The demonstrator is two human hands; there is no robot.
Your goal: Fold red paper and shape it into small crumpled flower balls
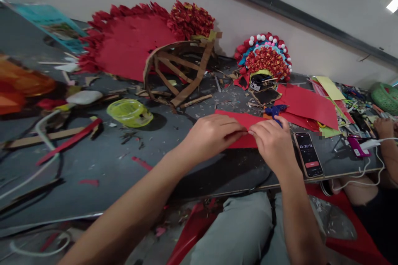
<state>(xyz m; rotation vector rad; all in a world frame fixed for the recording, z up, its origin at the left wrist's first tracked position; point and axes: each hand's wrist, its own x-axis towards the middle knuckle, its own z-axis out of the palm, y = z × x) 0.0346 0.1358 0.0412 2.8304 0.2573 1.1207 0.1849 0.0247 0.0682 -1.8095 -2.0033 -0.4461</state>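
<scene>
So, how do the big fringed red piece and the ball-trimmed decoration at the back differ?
The fringed red piece looks much bigger than the ball-trimmed decoration. The fringed red piece has a smooth face; the ball-trimmed decoration has a red and yellow ruffled middle. The fringed red piece shows no balls, while the ball-trimmed decoration carries white and pink ones. Both are largely red.

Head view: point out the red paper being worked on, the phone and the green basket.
Red paper [244, 142]: head view, lower part, near its front edge.
Phone [308, 155]: head view, middle of the screen.
Green basket [384, 98]: head view, outer wall.
</scene>
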